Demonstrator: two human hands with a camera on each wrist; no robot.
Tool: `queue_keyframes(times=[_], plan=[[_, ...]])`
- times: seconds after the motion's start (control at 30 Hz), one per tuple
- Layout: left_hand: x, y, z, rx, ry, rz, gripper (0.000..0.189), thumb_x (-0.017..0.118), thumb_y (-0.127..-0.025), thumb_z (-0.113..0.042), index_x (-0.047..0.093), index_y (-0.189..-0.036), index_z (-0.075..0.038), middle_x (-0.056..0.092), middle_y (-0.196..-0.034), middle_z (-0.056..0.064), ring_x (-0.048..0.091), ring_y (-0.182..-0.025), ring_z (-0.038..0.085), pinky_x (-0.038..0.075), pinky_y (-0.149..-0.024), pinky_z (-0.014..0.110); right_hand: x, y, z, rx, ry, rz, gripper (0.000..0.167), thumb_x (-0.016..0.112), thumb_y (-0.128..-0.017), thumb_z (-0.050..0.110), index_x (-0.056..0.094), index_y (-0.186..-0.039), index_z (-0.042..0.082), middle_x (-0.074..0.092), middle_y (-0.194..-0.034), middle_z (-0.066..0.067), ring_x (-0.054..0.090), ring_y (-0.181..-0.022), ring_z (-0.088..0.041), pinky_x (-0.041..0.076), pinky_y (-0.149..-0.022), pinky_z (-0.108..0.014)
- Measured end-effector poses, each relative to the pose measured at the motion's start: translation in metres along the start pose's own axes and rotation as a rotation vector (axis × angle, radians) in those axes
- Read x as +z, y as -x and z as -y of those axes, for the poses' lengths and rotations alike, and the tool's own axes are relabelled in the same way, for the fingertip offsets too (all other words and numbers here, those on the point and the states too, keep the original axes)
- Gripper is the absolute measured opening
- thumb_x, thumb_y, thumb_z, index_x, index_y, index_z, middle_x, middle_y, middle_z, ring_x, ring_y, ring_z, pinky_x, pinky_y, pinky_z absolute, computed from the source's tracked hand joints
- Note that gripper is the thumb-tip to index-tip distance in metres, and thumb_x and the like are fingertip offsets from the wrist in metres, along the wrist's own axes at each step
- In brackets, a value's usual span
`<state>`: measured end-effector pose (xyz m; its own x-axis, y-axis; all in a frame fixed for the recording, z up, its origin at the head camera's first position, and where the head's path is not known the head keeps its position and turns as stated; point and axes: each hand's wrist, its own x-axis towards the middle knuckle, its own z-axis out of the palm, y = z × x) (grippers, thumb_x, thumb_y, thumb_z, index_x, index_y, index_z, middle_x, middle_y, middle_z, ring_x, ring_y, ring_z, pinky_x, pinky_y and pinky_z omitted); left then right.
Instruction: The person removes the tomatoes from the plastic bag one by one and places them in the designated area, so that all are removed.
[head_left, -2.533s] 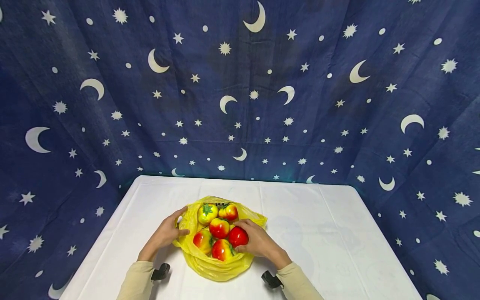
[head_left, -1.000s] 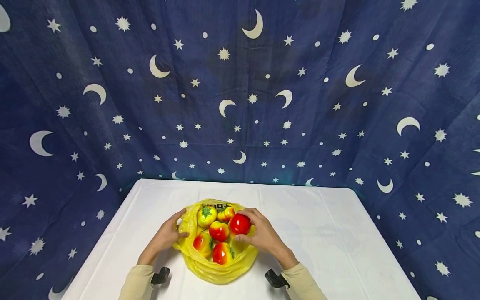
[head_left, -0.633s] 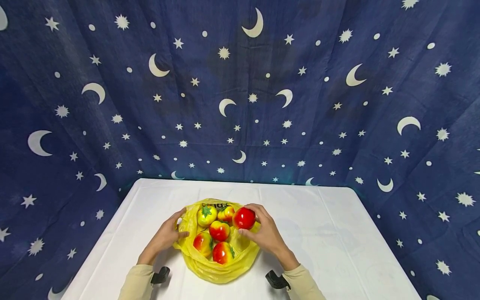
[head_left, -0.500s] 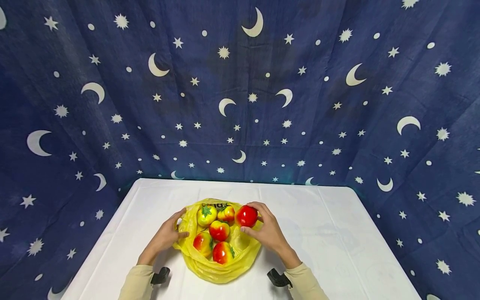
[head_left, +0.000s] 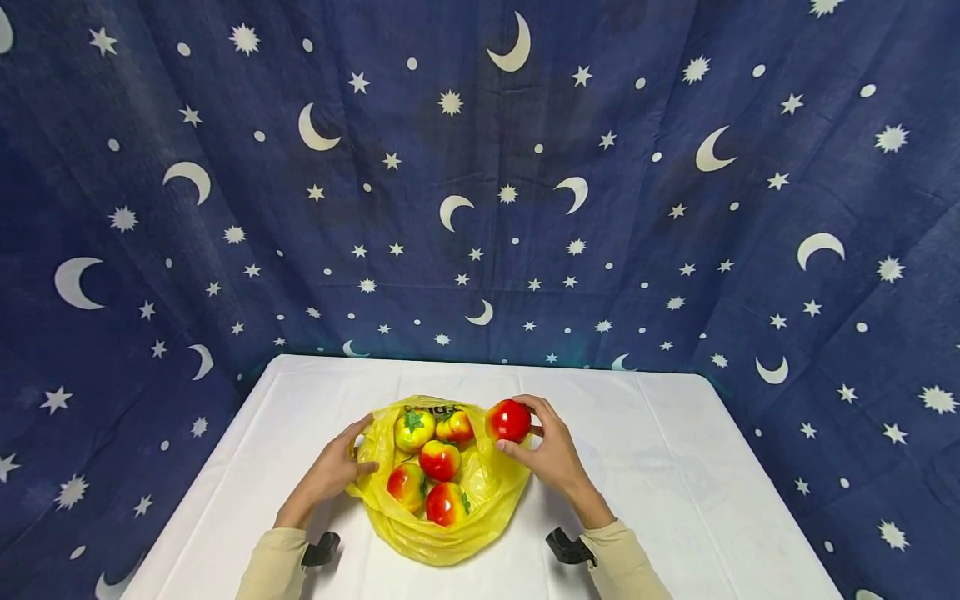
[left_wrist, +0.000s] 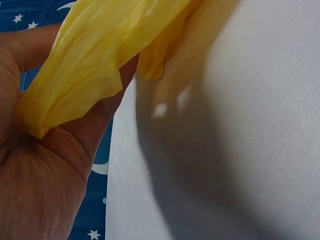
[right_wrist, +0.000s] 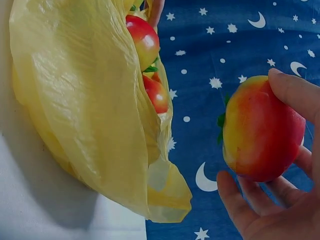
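Observation:
A yellow plastic bag sits on the table with its mouth spread wide. Several glossy red-and-yellow tomatoes with green leafy tops lie inside, one of them a yellow tomato at the back left. My left hand holds the bag's left rim; in the left wrist view the yellow film runs between thumb and fingers. Up at the bag's right rim, my right hand grips a tomato between thumb and fingers. The right wrist view shows this tomato apart from the bag, its green top turned toward it.
A white cloth covers the table, whose far edge meets a dark blue curtain printed with moons and stars. Black wrist mounts sit by both sleeves, low over the cloth.
My right hand has lifted the red tomato out from among the others and carried it right and away from me to the bag's right rim. My left hand has stayed at the left rim.

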<state>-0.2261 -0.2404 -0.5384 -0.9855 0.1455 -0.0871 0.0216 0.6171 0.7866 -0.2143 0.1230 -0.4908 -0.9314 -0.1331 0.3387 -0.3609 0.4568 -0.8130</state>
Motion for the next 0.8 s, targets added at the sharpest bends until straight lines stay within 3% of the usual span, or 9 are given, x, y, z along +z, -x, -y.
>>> queue_keyframes(times=[0.27, 0.43, 0.57, 0.8], plan=[[-0.001, -0.001, -0.001, 0.014, -0.002, -0.004, 0.087, 0.076, -0.079, -0.006, 0.031, -0.153, -0.006, 0.031, -0.159, 0.02, 0.032, -0.144, 0.044, 0.031, -0.116, 0.059, -0.008, -0.003, 0.002, 0.064, -0.011, -0.041, 0.067, 0.084, -0.076, 0.018, 0.053, -0.135, 0.012, 0.056, -0.136, -0.007, 0.054, -0.125, -0.026, 0.055, -0.098, -0.037], [-0.002, -0.002, 0.0, 0.026, -0.01, -0.01, 0.086, 0.076, -0.079, -0.006, 0.031, -0.153, -0.006, 0.032, -0.158, 0.02, 0.032, -0.144, 0.044, 0.03, -0.116, 0.06, -0.02, -0.001, 0.021, 0.095, -0.039, -0.035, 0.067, 0.081, -0.078, 0.012, 0.05, -0.137, 0.002, 0.055, -0.137, -0.014, 0.053, -0.125, -0.031, 0.054, -0.1, -0.042], [-0.002, -0.003, 0.0, 0.033, -0.012, -0.016, 0.086, 0.076, -0.079, -0.006, 0.032, -0.153, -0.006, 0.032, -0.158, 0.021, 0.032, -0.144, 0.044, 0.03, -0.117, 0.059, -0.028, 0.001, 0.033, 0.092, -0.037, -0.038, 0.069, 0.081, -0.079, 0.012, 0.048, -0.138, 0.001, 0.054, -0.139, -0.016, 0.053, -0.126, -0.033, 0.054, -0.1, -0.043], [-0.002, -0.004, 0.001, 0.015, -0.005, -0.014, 0.087, 0.075, -0.079, -0.005, 0.031, -0.154, -0.007, 0.031, -0.159, 0.021, 0.034, -0.143, 0.045, 0.031, -0.116, 0.06, -0.035, 0.0, 0.029, 0.083, -0.027, -0.047, 0.067, 0.08, -0.079, 0.013, 0.052, -0.139, 0.008, 0.054, -0.138, -0.015, 0.053, -0.127, -0.033, 0.056, -0.097, -0.042]])
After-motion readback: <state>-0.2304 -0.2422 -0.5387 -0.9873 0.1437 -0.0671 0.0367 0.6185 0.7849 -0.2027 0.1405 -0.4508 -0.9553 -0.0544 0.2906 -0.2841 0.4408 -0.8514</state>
